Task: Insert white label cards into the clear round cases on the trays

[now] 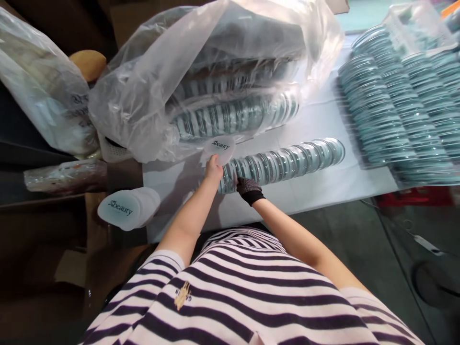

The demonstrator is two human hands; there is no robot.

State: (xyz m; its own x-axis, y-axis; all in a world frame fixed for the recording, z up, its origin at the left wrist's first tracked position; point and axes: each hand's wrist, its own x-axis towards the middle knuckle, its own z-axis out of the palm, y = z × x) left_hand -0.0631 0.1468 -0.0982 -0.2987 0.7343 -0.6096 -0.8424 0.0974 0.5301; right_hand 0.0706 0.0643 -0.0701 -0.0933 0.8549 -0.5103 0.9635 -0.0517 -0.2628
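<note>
My bare left hand (214, 169) pinches the edge of a frosted round disc (221, 146) printed with a "beauty" logo. It is held over the left end of a row of clear round lids (287, 164) standing on edge on the white-covered table. My right hand (250, 190), in a dark fingerless-looking glove, is closed against the front of that row near its left end; its fingers seem to grip a lid, partly hidden. To the left, a fanned stack of similar frosted discs (124, 209) lies at the table's left edge.
Behind the row, a large clear plastic bag (143, 91) covers more rows of lids (237, 115). Several long rows of clear lids (377, 110) fill the right side, near a white basket (420, 28). A wrapped roll-like bundle (66, 176) lies at left.
</note>
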